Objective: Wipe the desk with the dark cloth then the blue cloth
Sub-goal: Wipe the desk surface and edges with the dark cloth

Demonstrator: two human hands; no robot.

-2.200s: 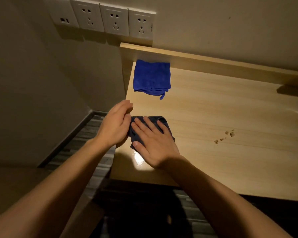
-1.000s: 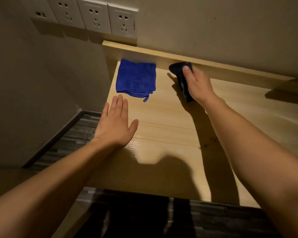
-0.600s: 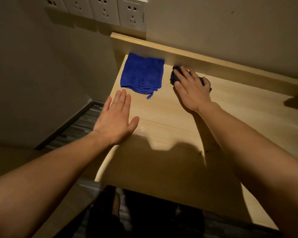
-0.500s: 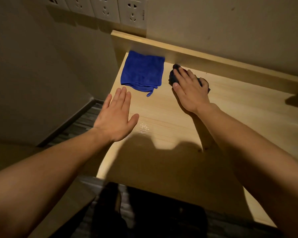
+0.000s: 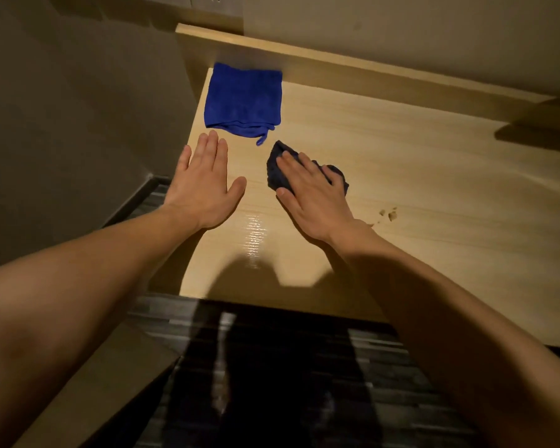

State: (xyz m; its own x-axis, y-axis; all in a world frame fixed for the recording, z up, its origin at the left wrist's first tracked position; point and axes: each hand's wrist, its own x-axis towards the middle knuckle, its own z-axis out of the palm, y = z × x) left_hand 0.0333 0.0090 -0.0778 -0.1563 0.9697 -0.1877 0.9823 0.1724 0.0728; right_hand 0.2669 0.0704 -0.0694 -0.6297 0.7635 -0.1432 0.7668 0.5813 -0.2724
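Our left hand (image 5: 204, 185) lies flat on the worktop (image 5: 417, 176) near its left edge, fingers spread and holding nothing, much where it was half a second ago; we judge it a brace only. Just beyond its fingertips the blue cloth (image 5: 243, 100) sits folded in the back left corner against the raised back rail (image 5: 353, 67), untouched and in the same place as before. To the right, our right hand (image 5: 314, 192) presses palm-down on the dark cloth (image 5: 280, 171), fingers splayed over it rather than closed round it, so the cloth is pinned to the worktop, not pinched; it shows bunched at the fingertips and past the little finger. What has changed: half a second ago this hand and cloth were up by the back rail, beside the blue cloth, and now they have come toward us, to the middle of the worktop's depth; we read that as one wiping stroke pulled from back to front. Farther right a few crumbs (image 5: 389, 214) lie on the wood, well apart from the cloth and not yet reached. So the dark-cloth pass is under way with the right part unwiped, and the blue-cloth pass is not begun.
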